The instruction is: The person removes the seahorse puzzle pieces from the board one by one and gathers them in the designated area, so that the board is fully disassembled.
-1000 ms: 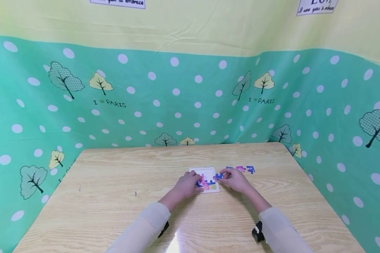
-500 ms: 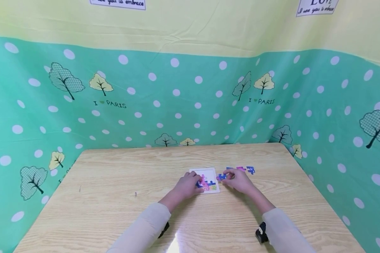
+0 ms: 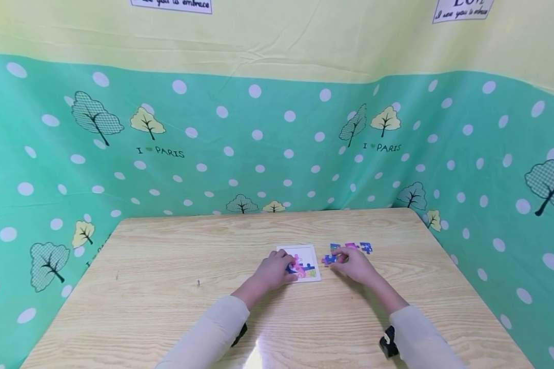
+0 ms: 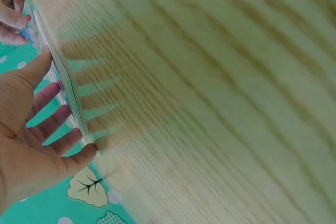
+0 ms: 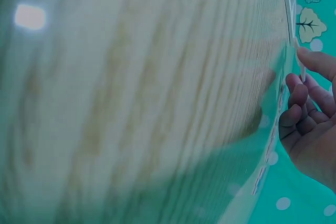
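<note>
You seem mid-puzzle, your left hand (image 3: 273, 270) spread on the frame (image 3: 317, 267), your right hand (image 3: 359, 265) pinching a piece (image 3: 328, 260) just right of it, likely needing alignment next.

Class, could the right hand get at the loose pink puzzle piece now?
Probably yes: the pink piece lies just beyond the right hand, with nothing seen lying on it. The hand would likely first set down the blue piece it pinches.
</note>
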The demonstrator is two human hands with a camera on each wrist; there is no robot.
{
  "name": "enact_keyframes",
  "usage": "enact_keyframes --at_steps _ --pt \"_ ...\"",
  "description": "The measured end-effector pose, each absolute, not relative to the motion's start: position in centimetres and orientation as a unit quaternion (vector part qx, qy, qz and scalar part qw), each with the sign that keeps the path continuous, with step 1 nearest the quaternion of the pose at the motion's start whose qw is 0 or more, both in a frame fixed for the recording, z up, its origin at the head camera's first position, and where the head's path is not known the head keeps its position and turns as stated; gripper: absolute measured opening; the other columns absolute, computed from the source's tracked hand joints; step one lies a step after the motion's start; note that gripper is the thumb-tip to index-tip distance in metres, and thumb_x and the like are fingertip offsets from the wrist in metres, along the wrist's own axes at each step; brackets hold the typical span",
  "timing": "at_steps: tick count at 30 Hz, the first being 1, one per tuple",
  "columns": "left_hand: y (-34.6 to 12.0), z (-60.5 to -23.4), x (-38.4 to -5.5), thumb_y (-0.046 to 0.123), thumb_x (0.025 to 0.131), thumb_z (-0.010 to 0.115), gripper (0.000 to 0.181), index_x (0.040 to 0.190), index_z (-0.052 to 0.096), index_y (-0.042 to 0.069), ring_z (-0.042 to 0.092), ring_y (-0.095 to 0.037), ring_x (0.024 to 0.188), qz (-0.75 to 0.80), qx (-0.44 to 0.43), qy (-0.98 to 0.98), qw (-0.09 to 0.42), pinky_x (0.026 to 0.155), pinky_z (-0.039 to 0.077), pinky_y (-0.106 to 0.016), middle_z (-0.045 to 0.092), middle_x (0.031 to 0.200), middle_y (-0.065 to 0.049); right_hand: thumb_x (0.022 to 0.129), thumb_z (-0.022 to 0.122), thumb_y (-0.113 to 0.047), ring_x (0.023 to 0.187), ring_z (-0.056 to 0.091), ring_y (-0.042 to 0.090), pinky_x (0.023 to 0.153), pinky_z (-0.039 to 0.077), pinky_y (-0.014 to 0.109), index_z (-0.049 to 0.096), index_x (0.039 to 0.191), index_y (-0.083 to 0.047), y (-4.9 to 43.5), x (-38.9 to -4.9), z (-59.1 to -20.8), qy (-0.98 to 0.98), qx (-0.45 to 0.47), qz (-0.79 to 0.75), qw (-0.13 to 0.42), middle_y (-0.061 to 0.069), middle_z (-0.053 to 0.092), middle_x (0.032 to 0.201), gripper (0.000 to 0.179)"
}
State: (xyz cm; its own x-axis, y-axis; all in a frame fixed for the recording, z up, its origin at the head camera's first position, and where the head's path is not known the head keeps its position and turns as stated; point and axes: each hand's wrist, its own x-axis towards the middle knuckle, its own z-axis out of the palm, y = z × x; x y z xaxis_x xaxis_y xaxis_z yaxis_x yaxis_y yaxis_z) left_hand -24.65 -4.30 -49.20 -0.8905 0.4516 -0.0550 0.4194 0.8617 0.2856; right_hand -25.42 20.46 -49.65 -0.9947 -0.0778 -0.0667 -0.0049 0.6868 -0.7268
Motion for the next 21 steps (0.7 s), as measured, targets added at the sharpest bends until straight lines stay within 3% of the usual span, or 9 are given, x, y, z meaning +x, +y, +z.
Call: enact_keyframes --at_steps 14,21 --pt "-4.4 -49.2 -24.7 0.041 0.085 0.066 0.046 0.121 0.059 0.014 0.05 -0.023 0.108 0.136 0.226 0.963 0.057 0.092 0.048 -0.042 0.055 0.118 -0.005 0.079 0.072 -0.013 0.063 0.053 0.013 0.052 0.048 0.024 0.062 0.115 -0.001 21.6 -25.3 -49.5 0.919 -0.053 -0.388 0.04 0.007 0.062 0.084 0.039" --pt "-4.3 -49.2 -24.8 0.042 0.085 0.065 0.047 0.122 0.058 0.014 0.05 -0.024 0.11 0.131 0.228 0.963 0.057 0.093 0.048 -0.042 0.055 0.117 -0.005 0.079 0.072 -0.014 0.063 0.052 0.015 0.051 0.047 0.024 0.063 0.113 -0.005 21.9 -25.4 -49.7 0.921 -0.032 -0.386 0.045 0.005 0.059 0.084 0.037"
